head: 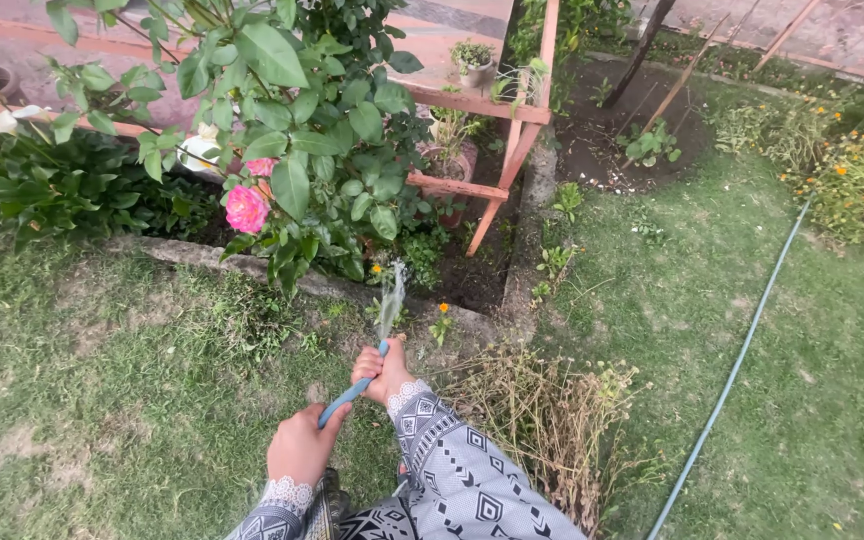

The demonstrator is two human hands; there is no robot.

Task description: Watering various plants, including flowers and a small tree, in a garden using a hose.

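My left hand (301, 446) grips a blue garden hose (345, 397) low on its length. At the nozzle end, my right hand (382, 371) closes around the same hose. A thin jet of water (391, 298) sprays up and away from the tip toward the foot of a rose bush (292, 130) that bears a pink bloom (247, 208). Both wrists show patterned grey sleeves with lace cuffs.
The rest of the hose (742, 350) trails across the lawn on the right. A stone edging (212, 258) borders the flower bed. A red-painted wooden frame (512, 130) with potted plants stands behind. Dry brown stalks (552, 420) lie close by, orange flowers (862, 170) far right.
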